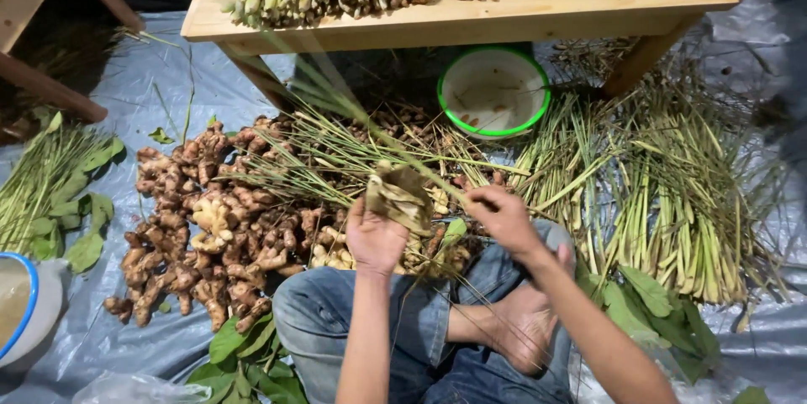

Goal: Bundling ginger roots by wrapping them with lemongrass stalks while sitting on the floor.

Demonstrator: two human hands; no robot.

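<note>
From my remote seat this looks like an informal produce-sorting spot, perhaps a market stall or a home yard; I cannot tell which. A grey plastic sheet (pixel 143 84) covers the floor, heaped with ginger roots (pixel 202 227) and lemongrass stalks (pixel 664 194). A low wooden desk (pixel 471 21) carries more sorted stalks and roots, and a green-rimmed enamel bowl (pixel 493 91) sits beneath it among loose green leaves (pixel 76 219).

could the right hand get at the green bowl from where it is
Probably yes: the bowl sits on the sheet just ahead of the right hand, with only loose stalks between. The table edge overhangs it slightly.
</note>
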